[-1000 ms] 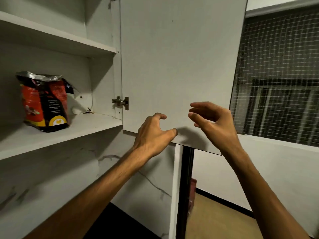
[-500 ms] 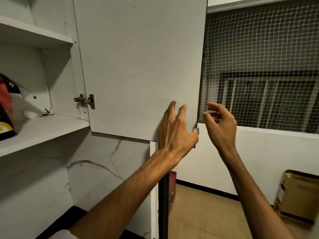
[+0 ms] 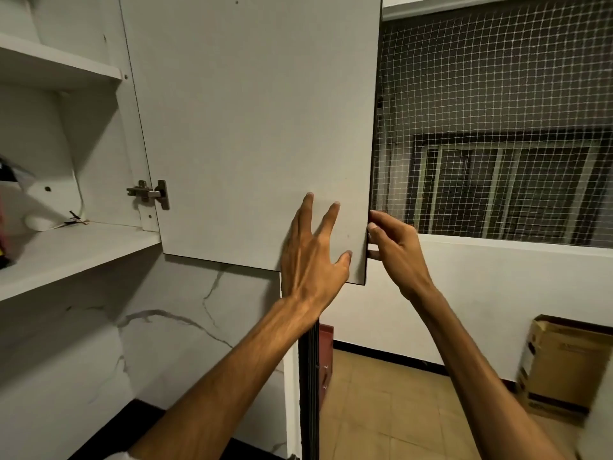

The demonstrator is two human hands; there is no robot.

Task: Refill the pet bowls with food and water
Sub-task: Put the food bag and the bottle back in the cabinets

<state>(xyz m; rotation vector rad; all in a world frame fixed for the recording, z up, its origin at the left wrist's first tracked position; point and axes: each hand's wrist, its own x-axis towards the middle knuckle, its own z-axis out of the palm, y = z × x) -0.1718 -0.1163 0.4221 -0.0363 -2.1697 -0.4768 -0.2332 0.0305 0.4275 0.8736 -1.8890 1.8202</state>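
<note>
A white cabinet door (image 3: 252, 127) stands open in front of me, hinged on its left side. My left hand (image 3: 313, 257) lies flat with spread fingers against the door's inner face near its lower right corner. My right hand (image 3: 394, 254) has its fingers curled round the door's free right edge, just beside the left hand. At the far left frame edge only a sliver of the red and black pet food bag (image 3: 2, 240) shows on the lower cabinet shelf (image 3: 76, 257).
A metal hinge (image 3: 149, 193) joins door and cabinet. A netted window (image 3: 497, 127) fills the upper right. A cardboard box (image 3: 560, 366) stands on the tiled floor at right. A dark counter (image 3: 139, 416) lies below the marble-patterned wall.
My view has swung right, so the food bag has slid almost out of frame. My left hand flattened onto the door and my right hand came in to take the door's edge.
</note>
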